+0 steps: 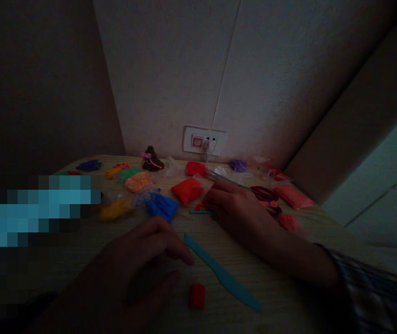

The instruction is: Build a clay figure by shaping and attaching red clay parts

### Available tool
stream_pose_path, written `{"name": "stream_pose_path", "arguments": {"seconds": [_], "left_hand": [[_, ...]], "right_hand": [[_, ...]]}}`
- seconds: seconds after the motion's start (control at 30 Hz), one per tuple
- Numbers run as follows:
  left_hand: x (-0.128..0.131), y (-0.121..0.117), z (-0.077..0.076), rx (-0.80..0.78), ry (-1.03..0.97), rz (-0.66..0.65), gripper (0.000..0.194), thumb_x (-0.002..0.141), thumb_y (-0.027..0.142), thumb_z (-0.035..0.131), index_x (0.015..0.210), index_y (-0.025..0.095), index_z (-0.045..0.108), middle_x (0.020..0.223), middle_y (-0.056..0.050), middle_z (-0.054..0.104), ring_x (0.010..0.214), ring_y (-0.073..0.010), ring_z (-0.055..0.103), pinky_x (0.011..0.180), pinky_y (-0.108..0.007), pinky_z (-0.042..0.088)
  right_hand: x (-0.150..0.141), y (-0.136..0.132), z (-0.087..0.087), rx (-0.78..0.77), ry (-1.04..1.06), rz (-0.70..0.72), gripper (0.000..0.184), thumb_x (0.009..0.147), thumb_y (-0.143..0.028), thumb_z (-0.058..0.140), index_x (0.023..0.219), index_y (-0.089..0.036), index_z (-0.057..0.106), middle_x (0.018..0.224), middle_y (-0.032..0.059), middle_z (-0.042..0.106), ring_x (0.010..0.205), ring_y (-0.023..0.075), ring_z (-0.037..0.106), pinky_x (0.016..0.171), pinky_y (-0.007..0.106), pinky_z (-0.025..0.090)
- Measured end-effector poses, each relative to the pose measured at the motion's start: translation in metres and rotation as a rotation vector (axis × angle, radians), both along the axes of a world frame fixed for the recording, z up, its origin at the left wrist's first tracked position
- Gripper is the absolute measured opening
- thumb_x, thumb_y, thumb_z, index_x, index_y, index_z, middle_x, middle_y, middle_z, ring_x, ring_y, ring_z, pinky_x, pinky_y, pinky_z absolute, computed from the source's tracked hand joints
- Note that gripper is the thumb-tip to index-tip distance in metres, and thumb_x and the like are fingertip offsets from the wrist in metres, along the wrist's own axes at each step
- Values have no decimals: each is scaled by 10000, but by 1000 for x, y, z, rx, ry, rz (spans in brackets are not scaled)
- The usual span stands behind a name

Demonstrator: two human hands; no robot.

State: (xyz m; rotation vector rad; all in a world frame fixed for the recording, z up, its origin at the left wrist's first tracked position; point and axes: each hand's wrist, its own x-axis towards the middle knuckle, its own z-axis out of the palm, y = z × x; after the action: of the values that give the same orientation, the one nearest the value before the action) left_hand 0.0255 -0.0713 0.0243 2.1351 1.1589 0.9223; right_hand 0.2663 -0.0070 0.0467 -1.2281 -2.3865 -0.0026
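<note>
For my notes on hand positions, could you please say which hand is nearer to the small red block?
Left: the left hand is left of the small red block, not touching. The right hand is farther off, beyond the blue knife.

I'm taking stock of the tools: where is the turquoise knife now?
In the head view, the turquoise knife lies low, right of centre, on the table, between the two hands, beside the small red block.

The worktop (226, 320) is grained wood, the knife (221, 274) smooth matt plastic, the scissor blades (216, 174) shiny metal, the bags (173, 167) crinkled clear plastic, the sleeve (375, 290) cloth.
</note>
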Motion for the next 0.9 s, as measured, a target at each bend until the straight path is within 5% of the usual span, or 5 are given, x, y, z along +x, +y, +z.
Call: {"name": "stream_pose_path", "arguments": {"seconds": [0.2,0.53,0.7,0.9], "left_hand": [[2,-2,14,-39,52,24,161,923,314,582,882,292,736,942,13,726,890,-201,727,799,-292,578],[1,-3,3,-12,11,54,193,952,342,542,903,319,727,939,29,720,895,-200,724,780,-292,568],[2,-5,1,30,-16,74,179,948,306,552,904,342,722,920,55,703,844,-166,704,748,-256,550],[1,-6,-1,45,-20,80,181,951,302,552,898,335,722,949,54,703,871,-166,708,742,-252,544]], "right_hand": [[2,-5,7,-11,-35,-74,268,983,-5,549,927,-169,753,1044,78,773,834,181,705,731,294,502],[6,-18,28,-58,-57,-110,214,981,-55,617,869,-168,760,949,64,752,754,171,683,653,280,470],[5,-21,25,-233,3,28,222,945,-28,648,859,-183,782,898,14,752,748,135,684,670,246,470],[10,-17,22,-201,1,-26,259,931,5,620,866,-174,795,918,28,755,784,151,686,699,262,469]]}}
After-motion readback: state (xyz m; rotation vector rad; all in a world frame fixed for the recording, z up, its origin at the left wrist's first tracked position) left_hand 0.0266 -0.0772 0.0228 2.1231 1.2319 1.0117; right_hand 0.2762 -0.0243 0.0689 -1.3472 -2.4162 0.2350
